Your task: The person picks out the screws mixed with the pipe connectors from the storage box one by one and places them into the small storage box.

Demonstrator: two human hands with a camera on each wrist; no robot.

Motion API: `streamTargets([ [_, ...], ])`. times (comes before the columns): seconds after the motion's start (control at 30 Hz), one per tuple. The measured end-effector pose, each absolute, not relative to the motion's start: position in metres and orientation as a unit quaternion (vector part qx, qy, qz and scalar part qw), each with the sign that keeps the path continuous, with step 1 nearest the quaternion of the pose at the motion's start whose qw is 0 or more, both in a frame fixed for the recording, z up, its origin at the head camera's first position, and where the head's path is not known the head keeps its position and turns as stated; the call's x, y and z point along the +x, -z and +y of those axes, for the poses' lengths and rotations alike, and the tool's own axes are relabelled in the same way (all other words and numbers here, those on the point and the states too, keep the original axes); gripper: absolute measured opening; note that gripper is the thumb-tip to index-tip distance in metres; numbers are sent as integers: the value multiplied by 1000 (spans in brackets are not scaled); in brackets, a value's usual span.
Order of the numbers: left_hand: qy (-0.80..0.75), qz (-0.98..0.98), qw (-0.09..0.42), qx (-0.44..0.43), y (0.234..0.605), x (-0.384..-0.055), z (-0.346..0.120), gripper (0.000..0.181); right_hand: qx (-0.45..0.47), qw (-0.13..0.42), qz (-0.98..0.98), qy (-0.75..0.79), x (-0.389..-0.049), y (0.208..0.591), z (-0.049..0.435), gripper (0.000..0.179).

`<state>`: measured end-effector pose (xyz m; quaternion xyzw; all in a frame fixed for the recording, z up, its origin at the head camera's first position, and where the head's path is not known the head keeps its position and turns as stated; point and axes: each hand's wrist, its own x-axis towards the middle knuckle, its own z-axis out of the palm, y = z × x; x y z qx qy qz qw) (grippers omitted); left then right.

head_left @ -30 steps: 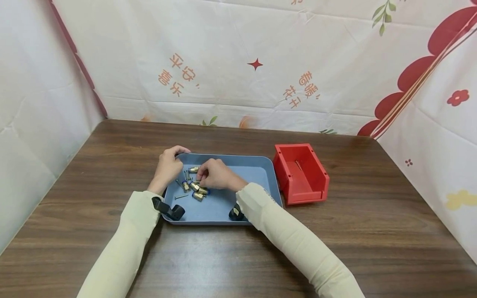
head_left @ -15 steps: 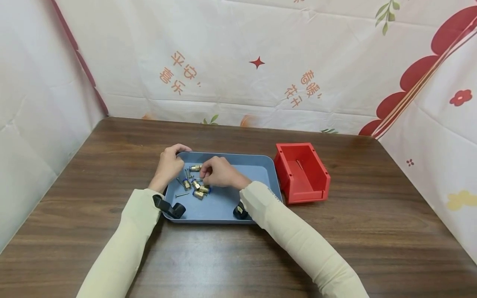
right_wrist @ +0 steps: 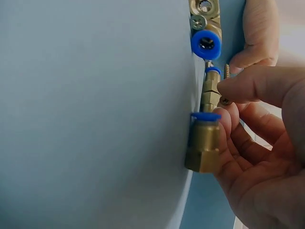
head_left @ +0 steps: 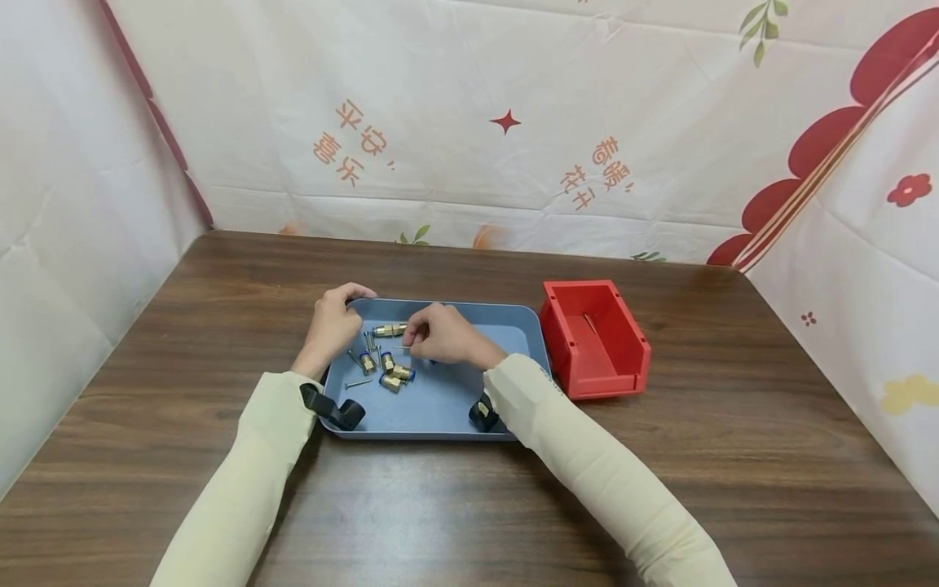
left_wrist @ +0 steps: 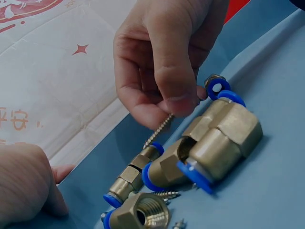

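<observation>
My right hand (head_left: 447, 334) pinches a screw (left_wrist: 158, 131) between thumb and fingertips, over the blue-grey tray (head_left: 440, 420). The screw's threaded end sticks out toward the left, its cross-slotted head close to my fingers in the right wrist view. My left hand (head_left: 332, 330) grips the tray's far left corner, thumb inside the rim. Between the hands lie several brass fittings with blue collars, among them a long one (head_left: 390, 330) and a hexagonal one (head_left: 390, 382). Loose screws lie among them, one screw (head_left: 359, 383) apart at the near left.
A red open-fronted bin (head_left: 597, 350) stands right beside the tray, with a thin screw (head_left: 590, 324) inside. Both sit on a brown wooden table (head_left: 411, 505). A printed white cloth (head_left: 440, 147) hangs behind.
My right hand has drawn the screw out of the pile, moving right and slightly away from me. More of the long fitting now shows. My left hand stays at the tray corner.
</observation>
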<state>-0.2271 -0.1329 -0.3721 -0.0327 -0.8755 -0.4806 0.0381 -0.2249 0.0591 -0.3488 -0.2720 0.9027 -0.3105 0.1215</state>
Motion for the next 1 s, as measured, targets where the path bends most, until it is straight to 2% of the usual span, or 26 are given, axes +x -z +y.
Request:
streamTargets([
  [1.0,475,-878,40,-38,375,-230,-134,45,-247,109,908,320,-224,325,96,10],
])
